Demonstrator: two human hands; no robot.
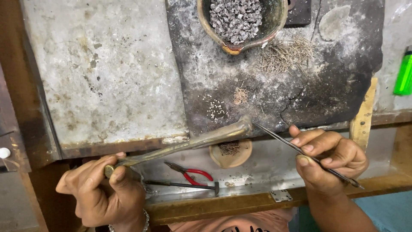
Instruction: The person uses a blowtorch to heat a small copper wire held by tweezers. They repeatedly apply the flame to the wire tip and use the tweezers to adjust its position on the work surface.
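Note:
My left hand (101, 189) grips the near end of a long brass blowpipe (189, 144), whose curved tip (245, 124) rests at the front edge of a dark, scorched soldering block (274, 81). My right hand (330, 159) pinches thin metal tweezers (300, 150); their point lies just right of the pipe's tip. On the block sit a cluster of tiny white beads (216, 109) and a small pile of short wire bits (240, 95).
A clay bowl (240, 21) full of small metal pieces stands at the block's far edge, with a heap of fine wires (285, 55) beside it. Below lie red-handled pliers (191, 174), a small hammer (184, 185) and a round dish (231, 152). A green lighter (404, 75) is at right.

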